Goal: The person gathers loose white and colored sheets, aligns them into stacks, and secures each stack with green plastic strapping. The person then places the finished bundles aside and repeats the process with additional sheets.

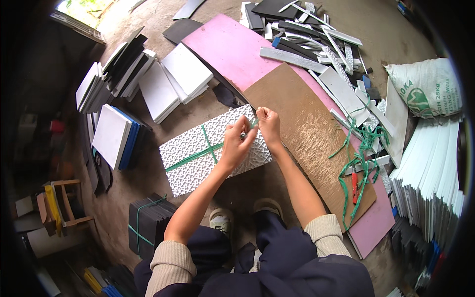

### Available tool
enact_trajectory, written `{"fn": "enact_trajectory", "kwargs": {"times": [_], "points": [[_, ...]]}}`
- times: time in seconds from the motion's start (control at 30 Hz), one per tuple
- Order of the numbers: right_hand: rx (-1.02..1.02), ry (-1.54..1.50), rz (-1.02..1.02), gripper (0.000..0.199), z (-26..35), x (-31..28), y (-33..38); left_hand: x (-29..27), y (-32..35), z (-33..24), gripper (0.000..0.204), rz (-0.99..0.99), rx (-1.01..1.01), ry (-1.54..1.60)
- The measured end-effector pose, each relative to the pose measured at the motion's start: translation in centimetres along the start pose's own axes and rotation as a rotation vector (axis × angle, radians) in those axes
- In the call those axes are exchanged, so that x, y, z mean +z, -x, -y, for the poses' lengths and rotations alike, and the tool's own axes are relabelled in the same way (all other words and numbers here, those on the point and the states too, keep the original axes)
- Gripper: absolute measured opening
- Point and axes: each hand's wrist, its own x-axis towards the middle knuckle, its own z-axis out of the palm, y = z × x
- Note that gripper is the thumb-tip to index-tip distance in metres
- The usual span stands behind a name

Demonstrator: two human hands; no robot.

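Head view: at the centre of the frame lies a bundle (213, 148) of white embossed sheets on the floor (396, 29), just above the person's shoes (245, 213). A green strap (190, 157) already runs the length of the bundle, and a second pass crosses it at a right angle, so the wrap looks laid on both ways. The left hand (236, 143) rests over the bundle's right end with fingers pinched shut on the strap. The right hand (268, 123) sits just beside it at the upper right corner, its grip also closed on a strap end. The two hands nearly touch; I judge the knot is being tied or drawn tight, so the binding is near its end and only the fastening and any trimming are left.

Right of the bundle lies a brown board (307, 128) on a pink sheet (232, 49). Loose green straps (361, 158) and a red cutter (355, 187) lie at centre right. A black bundle (148, 222), already strapped, stands at lower left. White sheet stacks (173, 84) lie at upper left, offcut strips (316, 39) at the top, a sack (425, 86) at upper right, and a tall white stack (430, 173) at the right edge.
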Motion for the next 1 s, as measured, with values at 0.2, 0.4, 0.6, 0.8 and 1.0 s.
{"fn": "enact_trajectory", "kwargs": {"times": [0.2, 0.4, 0.6, 0.8, 1.0], "points": [[-0.083, 0.174, 0.034, 0.031, 0.4, -0.1, -0.6, -0.9, -1.3, -1.6, 0.037, -0.074, 0.109, -0.403], [-0.143, 0.308, 0.021, 0.032, 0.5, 0.1, -0.9, -2.2, -0.8, -2.7, 0.017, 0.223, 0.095, -1.114], [-0.093, 0.295, 0.013, 0.034, 0.0, -0.2, -1.1, -2.4, -1.0, -4.1, 0.012, 0.047, 0.222, -0.848], [0.325, -0.617, 0.050, 0.025, -2.5, -2.0, -1.1, 0.9, -2.5, -2.2, 0.017, -0.023, -0.325, -0.190], [0.268, -0.638, 0.199, 0.020, 2.7, -3.4, 4.9, 2.2, -0.4, -1.6, 0.015, -0.206, -0.124, -0.316]]}}
